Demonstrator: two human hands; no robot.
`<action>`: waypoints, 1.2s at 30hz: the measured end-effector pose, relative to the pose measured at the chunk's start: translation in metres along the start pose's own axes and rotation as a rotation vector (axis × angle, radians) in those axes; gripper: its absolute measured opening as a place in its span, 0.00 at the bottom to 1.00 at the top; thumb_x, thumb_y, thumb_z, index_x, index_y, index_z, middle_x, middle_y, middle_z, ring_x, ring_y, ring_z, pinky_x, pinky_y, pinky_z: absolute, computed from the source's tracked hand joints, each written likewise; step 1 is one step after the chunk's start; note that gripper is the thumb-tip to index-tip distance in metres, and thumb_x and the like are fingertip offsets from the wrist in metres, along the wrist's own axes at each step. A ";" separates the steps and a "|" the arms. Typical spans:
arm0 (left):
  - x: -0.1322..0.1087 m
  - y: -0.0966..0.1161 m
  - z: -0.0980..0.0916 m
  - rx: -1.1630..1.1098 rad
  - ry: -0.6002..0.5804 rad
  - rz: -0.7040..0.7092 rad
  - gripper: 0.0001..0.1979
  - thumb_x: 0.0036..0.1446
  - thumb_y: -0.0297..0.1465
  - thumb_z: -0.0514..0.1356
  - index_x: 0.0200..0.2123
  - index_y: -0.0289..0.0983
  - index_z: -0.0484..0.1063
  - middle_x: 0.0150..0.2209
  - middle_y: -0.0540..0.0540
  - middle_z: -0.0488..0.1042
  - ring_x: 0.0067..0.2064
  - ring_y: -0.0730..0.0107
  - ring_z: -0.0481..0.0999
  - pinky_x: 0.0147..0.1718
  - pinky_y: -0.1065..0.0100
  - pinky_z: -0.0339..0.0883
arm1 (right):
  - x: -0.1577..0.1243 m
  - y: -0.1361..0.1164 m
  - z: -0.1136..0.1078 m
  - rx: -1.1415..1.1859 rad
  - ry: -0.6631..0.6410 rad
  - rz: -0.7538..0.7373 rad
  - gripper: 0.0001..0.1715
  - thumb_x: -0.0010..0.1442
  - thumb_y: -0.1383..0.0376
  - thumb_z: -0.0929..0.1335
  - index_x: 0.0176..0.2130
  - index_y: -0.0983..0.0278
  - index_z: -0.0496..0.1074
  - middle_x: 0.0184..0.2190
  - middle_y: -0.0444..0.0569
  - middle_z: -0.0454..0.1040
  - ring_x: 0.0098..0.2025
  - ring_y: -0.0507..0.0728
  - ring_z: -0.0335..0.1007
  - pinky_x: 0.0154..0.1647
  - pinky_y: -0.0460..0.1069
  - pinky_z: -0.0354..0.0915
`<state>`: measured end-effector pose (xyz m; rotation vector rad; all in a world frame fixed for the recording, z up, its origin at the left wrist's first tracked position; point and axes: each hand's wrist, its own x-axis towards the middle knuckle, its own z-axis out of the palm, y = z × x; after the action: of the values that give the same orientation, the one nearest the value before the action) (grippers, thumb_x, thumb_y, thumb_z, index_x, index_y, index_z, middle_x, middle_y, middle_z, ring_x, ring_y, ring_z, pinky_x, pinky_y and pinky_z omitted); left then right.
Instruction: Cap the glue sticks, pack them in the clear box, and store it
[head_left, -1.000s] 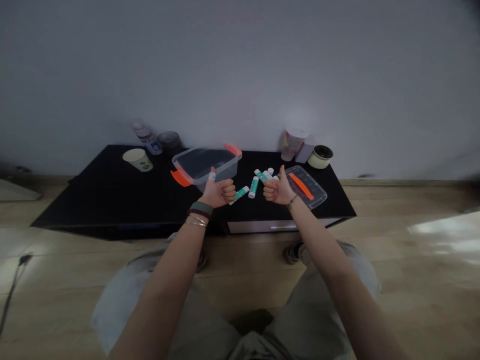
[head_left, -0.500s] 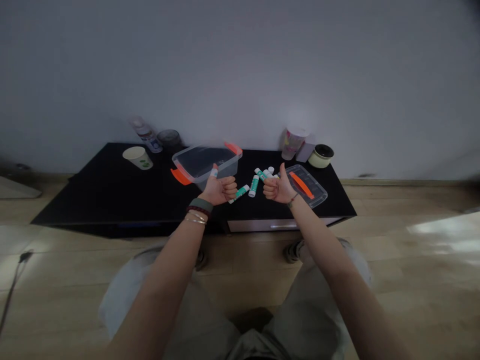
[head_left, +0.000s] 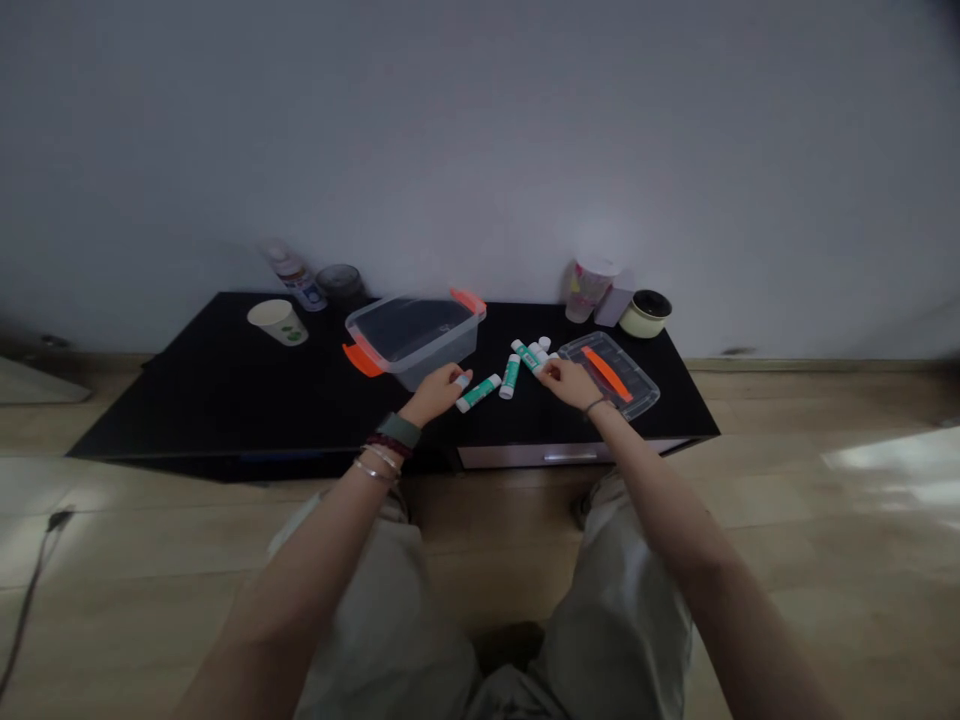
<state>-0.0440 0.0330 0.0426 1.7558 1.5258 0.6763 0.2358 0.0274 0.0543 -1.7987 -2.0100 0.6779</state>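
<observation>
While I watch from the head view, the left hand [head_left: 433, 394] lies low over the black table [head_left: 225, 400], palm down. Its fingers [head_left: 448, 379] are loosely stretched and a little apart, gripping nothing. A pale wrap covers one fingertip. That tip sits at the near end of a green-and-white tube [head_left: 478, 392], which lies flat and slanted on the table; I cannot tell whether they touch.

A second tube [head_left: 509, 375] lies just to the right of it, pointing away from me. Beyond that, a small cluster of tubes [head_left: 531, 352] rests between the two hands, nearer the right one. The right hand [head_left: 571, 381] reaches in from the other side, and its fingers [head_left: 553, 368] are drawn together at the edge of the cluster. Whether they pinch a tube is too small for me to make out.

Behind the left hand stands a clear box [head_left: 412, 335] with orange latches, uncovered. Its clear lid [head_left: 611, 373], with an orange strip on top, lies flat just beside the right wrist. Far left on the table I see a paper cup [head_left: 277, 321], a small bottle [head_left: 296, 279] and a dark jar [head_left: 340, 281]. At the back right are a pale tumbler [head_left: 586, 285] and a cream bowl [head_left: 645, 313].
</observation>
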 end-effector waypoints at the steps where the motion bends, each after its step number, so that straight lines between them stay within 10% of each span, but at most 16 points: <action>1: 0.000 -0.005 0.004 0.061 0.014 0.022 0.12 0.59 0.40 0.57 0.27 0.38 0.67 0.27 0.48 0.70 0.30 0.65 0.68 0.33 0.65 0.62 | 0.002 0.006 0.001 -0.060 0.023 0.042 0.09 0.63 0.60 0.69 0.36 0.63 0.74 0.33 0.48 0.77 0.35 0.54 0.72 0.36 0.46 0.61; 14: 0.016 -0.013 0.040 0.463 -0.089 0.088 0.21 0.63 0.39 0.55 0.55 0.34 0.71 0.56 0.34 0.69 0.57 0.48 0.69 0.55 0.55 0.63 | 0.054 0.033 -0.003 -0.270 0.093 0.148 0.12 0.65 0.64 0.65 0.43 0.65 0.77 0.42 0.54 0.77 0.45 0.58 0.71 0.46 0.49 0.62; 30: 0.009 -0.001 0.042 0.656 -0.005 0.115 0.12 0.60 0.36 0.59 0.44 0.37 0.76 0.54 0.36 0.72 0.56 0.45 0.69 0.49 0.53 0.64 | 0.077 0.031 0.026 -0.368 0.042 0.174 0.24 0.64 0.52 0.67 0.47 0.69 0.78 0.50 0.63 0.70 0.56 0.67 0.64 0.53 0.54 0.60; 36: 0.007 0.002 0.027 0.192 0.044 -0.014 0.11 0.58 0.37 0.62 0.42 0.39 0.69 0.38 0.40 0.76 0.42 0.52 0.75 0.40 0.60 0.64 | 0.069 0.032 0.005 -0.021 0.227 0.166 0.16 0.61 0.55 0.69 0.42 0.66 0.74 0.43 0.55 0.75 0.47 0.60 0.69 0.51 0.53 0.63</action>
<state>-0.0204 0.0350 0.0272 1.8805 1.6792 0.5811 0.2503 0.0978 0.0284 -1.9729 -1.7419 0.4755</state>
